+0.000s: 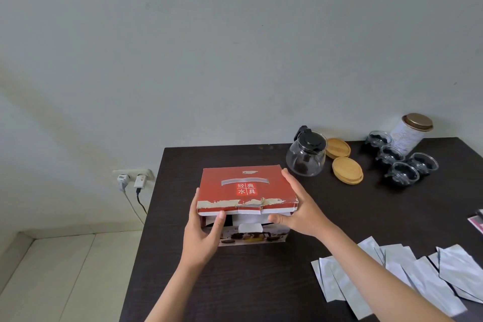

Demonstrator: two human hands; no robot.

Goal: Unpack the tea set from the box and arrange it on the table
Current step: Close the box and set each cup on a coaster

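**What sits around my work**

To my near right, silvery foil sachets (407, 277) lie fanned and overlapping on the dark table (261, 282). A white tin with a bronze lid (411, 133) stands at the far right by the grey wall (209, 47). Low on that wall, left of the table, I see a socket with two plugs (132, 178), cords hanging down.

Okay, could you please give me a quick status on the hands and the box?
Left hand and right hand both grip the red box, lid nearly shut. Glass teapot and cups already out. Nothing blocking.
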